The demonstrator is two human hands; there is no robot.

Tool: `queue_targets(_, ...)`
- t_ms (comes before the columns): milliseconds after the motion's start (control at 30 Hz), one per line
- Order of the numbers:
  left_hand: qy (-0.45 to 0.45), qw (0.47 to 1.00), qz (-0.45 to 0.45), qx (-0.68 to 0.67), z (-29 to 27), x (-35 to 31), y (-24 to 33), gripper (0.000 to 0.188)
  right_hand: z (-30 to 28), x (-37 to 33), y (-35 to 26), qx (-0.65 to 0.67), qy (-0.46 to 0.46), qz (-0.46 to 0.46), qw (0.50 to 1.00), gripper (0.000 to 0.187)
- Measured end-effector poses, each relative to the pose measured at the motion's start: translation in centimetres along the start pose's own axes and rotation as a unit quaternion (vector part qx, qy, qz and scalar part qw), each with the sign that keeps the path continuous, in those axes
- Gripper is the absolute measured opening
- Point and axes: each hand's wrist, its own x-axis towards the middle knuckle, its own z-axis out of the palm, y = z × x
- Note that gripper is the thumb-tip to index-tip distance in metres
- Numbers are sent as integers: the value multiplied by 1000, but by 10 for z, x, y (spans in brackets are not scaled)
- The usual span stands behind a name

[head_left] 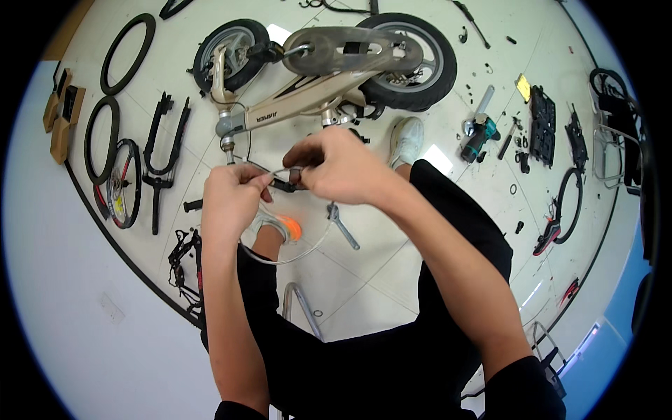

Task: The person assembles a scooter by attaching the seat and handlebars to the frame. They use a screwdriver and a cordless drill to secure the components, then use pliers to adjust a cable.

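Both hands raised over floor, before upturned bike frame. Left hand pinching looped cable; right hand closed on small black fitting. Cable unattached to frame; wrench idle.

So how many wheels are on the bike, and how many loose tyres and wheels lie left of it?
Wheels on the bike: 2
Loose black tyres: 2
Loose spoked wheel: 1
Total: 5
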Motion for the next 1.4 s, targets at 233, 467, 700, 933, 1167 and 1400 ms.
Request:
queue_targets(233, -14, 999, -41, 3, 2, -6, 13, 14, 14, 0, 16, -103, 75, -115, 985, 18)
queue_targets(467, 96, 978, 180, 44, 24, -9, -13, 24, 10, -5, 12, -134, 74, -111, 982, 14)
queue_targets(700, -134, 983, 65, -111, 20, -11, 8, 19, -4, -8, 11, -126, 151, -163, 967, 12)
queue_targets(933, 53, 966, 162, -195, -33, -26, 1, 27, -123, -38, -8, -25, 415, -189, 889, 19)
queue_targets(1167, -96, 970, 0, -223, 0, -4, -104, 19, -122, -79, 199, 203, 263, 148, 932, 21)
queue_targets(1400, -25, 978, -194, -71, 131, 41, -274, 23, -42, -101, 414, -231, 280, 432, 826, 36)
